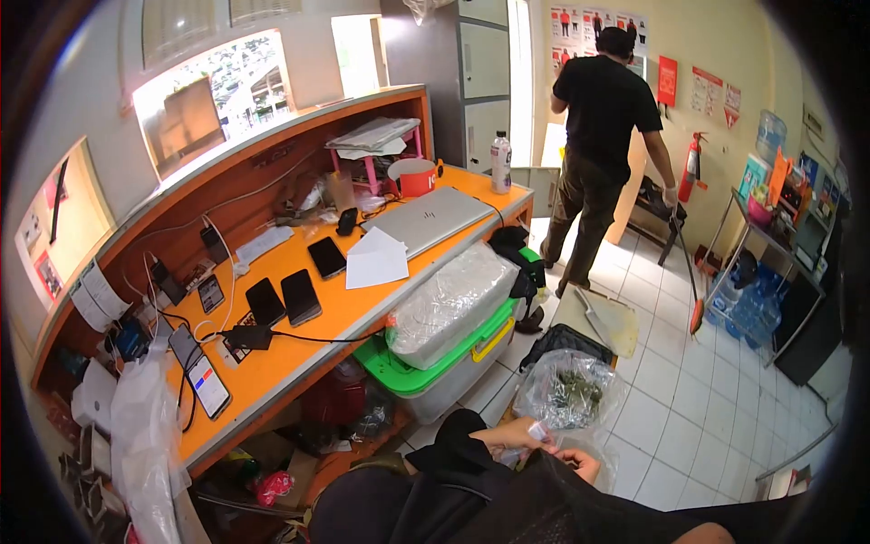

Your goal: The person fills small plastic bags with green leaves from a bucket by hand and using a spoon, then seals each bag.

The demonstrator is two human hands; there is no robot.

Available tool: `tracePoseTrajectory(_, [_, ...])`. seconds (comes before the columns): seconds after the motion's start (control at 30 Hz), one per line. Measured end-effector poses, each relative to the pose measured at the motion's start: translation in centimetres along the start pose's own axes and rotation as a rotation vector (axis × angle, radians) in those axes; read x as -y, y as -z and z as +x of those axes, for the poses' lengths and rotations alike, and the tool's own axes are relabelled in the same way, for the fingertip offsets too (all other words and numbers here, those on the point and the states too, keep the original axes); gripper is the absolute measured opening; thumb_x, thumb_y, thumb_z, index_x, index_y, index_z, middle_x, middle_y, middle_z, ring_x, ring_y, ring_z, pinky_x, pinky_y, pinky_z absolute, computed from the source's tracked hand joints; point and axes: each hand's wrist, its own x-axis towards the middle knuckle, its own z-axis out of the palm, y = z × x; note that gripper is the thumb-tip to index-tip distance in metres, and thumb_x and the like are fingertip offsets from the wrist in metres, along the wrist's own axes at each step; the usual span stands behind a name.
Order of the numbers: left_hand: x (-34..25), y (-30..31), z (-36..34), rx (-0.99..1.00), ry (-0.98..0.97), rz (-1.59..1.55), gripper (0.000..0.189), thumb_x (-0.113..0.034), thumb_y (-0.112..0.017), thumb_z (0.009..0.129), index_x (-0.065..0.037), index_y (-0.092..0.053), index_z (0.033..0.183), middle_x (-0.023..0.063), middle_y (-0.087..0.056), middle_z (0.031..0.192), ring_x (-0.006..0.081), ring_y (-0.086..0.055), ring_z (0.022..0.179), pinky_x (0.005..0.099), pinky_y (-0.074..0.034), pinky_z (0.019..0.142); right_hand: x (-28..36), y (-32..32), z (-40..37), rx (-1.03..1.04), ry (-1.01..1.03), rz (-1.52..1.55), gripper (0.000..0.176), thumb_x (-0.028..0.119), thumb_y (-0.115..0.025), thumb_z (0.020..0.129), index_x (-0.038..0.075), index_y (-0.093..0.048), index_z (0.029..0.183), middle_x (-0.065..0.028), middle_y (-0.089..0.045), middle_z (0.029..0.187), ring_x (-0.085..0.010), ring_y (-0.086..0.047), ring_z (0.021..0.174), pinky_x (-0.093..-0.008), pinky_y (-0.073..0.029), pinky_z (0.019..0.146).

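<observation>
Left hand (533, 434) and right hand (580, 464) beside a clear plastic bag (535, 393) of greenery (577, 391)

Both curl inward, close together; whether they grip anything, I cannot tell.

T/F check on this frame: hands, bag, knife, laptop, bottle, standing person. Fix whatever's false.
1. The laptop is open. False: its lid is shut.
2. The knife lies on the pale board. True.
3. The clear plastic bag with green leafy contents sits on the orange desk. False: it is low down, off the desk, just beyond the hands.
4. The camera wearer's left hand and right hand are close together. True.
5. The bottle stands upright. True.
6. The standing person faces the camera. False: their back is turned.
</observation>
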Motion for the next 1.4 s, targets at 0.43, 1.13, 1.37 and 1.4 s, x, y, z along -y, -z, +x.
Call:
tracePoseTrajectory(0.43, [-2.3, -2.9, -2.8, -0.593, -0.407, 0.762, 0.019, -0.023, -0.062, 0.064, -0.005, -0.059, 0.069, 0.0145, -0.057, 0.06, 0.0312, -0.056, 0.055, 0.0388, -0.043, 0.049, -1.7, -1.0, 1.9, 0.203, 0.286, -0.322, 0.015, 0.008, -0.052, 0.08, -0.006, -0.049, 0.073, -0.015, -0.046, 0.056, -0.0129, -0.041, 0.048, -0.0286, -0.033, 0.045])
tracePoseTrajectory(1.13, [2.0, 4.5, -12.6, -1.08, -0.323, 0.302, 0.026, -0.02, -0.066, 0.061, -0.005, -0.052, 0.076, 0.0123, -0.057, 0.068, 0.0285, -0.057, 0.065, 0.0354, -0.042, 0.056, 2.0, -15.1, 3.0, 0.341, 0.61, -0.663, 0.017, 0.008, -0.056, 0.072, 0.001, -0.047, 0.059, -0.0098, -0.043, 0.044, -0.0231, -0.04, 0.037, -0.0318, -0.033, 0.04])
tracePoseTrajectory(1.37, [2.9, 7.9, -13.6, -1.104, -0.57, 0.092, 0.021, 0.004, -0.057, 0.058, -0.001, -0.045, 0.074, 0.0079, -0.049, 0.071, 0.0181, -0.05, 0.07, 0.0267, -0.038, 0.064, 1.5, -16.6, 2.9, 0.457, 0.586, -0.908, 0.018, 0.013, -0.062, 0.07, 0.001, -0.052, 0.062, -0.0128, -0.054, 0.05, -0.0222, -0.052, 0.043, -0.0309, -0.04, 0.045])
tracePoseTrajectory(1.4, [2.9, 7.5, -13.8, -1.078, -0.564, 0.091, 0.021, 0.004, -0.057, 0.058, -0.001, -0.045, 0.074, 0.0079, -0.049, 0.071, 0.0181, -0.05, 0.07, 0.0267, -0.038, 0.064, 1.4, -16.3, 3.0, 0.489, 0.476, -0.93, 0.018, 0.013, -0.063, 0.069, 0.001, -0.053, 0.061, -0.0132, -0.054, 0.051, -0.0219, -0.053, 0.044, -0.0312, -0.04, 0.047])
